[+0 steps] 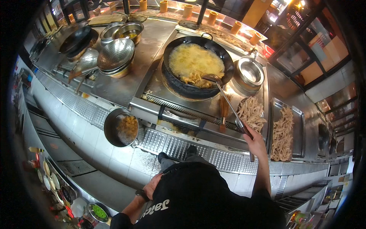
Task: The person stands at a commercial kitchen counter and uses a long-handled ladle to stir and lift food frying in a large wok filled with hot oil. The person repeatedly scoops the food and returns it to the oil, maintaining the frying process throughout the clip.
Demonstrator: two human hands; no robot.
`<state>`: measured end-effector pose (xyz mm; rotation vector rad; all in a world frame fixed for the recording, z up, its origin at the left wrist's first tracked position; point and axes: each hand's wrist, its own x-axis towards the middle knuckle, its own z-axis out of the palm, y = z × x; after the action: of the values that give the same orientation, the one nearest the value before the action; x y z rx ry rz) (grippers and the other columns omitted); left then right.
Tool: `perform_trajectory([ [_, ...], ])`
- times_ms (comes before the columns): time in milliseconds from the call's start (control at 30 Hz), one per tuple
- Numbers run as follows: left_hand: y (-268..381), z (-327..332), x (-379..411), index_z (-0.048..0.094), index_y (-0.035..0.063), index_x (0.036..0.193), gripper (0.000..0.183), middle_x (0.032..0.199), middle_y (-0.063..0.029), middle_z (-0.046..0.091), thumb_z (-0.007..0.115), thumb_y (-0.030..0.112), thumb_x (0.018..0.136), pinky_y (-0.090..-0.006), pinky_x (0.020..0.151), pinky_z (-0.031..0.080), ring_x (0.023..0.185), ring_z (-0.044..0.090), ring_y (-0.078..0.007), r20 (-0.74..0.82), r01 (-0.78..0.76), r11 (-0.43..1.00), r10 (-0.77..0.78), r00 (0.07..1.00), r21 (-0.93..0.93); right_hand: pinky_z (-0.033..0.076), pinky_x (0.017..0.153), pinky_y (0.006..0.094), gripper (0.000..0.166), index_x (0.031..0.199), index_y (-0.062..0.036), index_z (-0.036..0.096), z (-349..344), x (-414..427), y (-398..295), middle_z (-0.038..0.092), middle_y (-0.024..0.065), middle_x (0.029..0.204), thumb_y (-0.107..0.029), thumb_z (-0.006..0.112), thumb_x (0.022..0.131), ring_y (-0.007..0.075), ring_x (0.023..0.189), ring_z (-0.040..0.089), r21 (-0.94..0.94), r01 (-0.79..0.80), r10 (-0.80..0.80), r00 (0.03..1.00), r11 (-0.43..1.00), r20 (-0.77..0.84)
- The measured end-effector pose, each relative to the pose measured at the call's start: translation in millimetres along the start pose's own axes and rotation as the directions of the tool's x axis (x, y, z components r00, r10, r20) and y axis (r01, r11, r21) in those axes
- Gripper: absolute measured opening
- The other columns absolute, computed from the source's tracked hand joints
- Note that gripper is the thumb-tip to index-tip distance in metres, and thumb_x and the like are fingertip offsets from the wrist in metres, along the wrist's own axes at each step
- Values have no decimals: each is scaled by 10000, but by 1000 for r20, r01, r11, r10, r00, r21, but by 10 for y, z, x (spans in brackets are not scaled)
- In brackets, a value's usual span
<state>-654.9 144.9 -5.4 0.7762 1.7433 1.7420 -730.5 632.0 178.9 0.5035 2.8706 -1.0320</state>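
My right hand (pixel 256 143) grips the handle of a long metal ladle (pixel 226 94), whose bowl sits in the near right part of a black wok (pixel 228 65). Pale yellow oil (pixel 196 58) bubbles in the wok, and browned pieces of food (pixel 197 78) gather beside the ladle. Near my right hand is a container heaped with pale chicken feet (pixel 251 111); a bamboo wok brush (pixel 224 108) leans left of it. My left hand (pixel 152 184) rests against my waist, its fingers partly hidden.
Metal trays (pixel 298 131) on the right hold more chicken feet (pixel 281 137). Lidded metalware (pixel 251 70) stands right of the wok. A perforated strainer (pixel 115 54) rests on stacked bowls at the left, near another wok (pixel 75 41). A deep pot (pixel 108 128) with brown contents stands low before the stove.
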Motion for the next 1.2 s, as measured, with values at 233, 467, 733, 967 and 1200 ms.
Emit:
perform_trajectory([
  [233,109,-50,105,523,-10,1447,702,1421,-188,579,739,377,901,-419,1107,403,1303,543,-321,8,-12,1000,12,1000,-26,546,766,340,494,1428,-144,614,-444,-140,-124,742,193,1021,-188,710,945,241,854,739,-115,46,-52,998,992,-44],
  [467,-24,-23,39,497,1,1472,772,1452,-201,549,765,386,858,-422,1134,379,1339,514,-354,36,40,999,-39,999,-26,543,776,378,486,1414,-167,624,-315,174,-174,737,198,1034,-213,716,939,352,878,717,-117,42,-45,999,992,-21],
  [733,-80,41,16,467,14,1500,854,1486,-216,515,795,395,810,-426,1166,352,1380,481,-392,46,78,995,-75,996,-63,546,848,488,525,1501,-239,532,405,1090,-266,734,192,1076,-282,632,987,390,1004,696,-360,39,-55,998,932,-37],
  [967,-27,38,50,480,13,1489,868,1475,-233,520,805,382,773,-430,1166,359,1371,486,-422,45,122,992,-123,991,14,548,883,498,544,1536,-267,478,639,1710,-684,723,183,1161,-326,596,1008,390,1053,688,-400,0,2,1000,917,3],
  [1200,-131,166,-62,515,19,1445,736,1412,-220,559,748,358,834,-430,1116,386,1295,522,-387,-56,82,995,-78,995,60,465,494,310,492,1467,-129,580,829,2592,50,654,37,781,-292,634,1007,121,558,576,266,0,36,991,964,-132],
])
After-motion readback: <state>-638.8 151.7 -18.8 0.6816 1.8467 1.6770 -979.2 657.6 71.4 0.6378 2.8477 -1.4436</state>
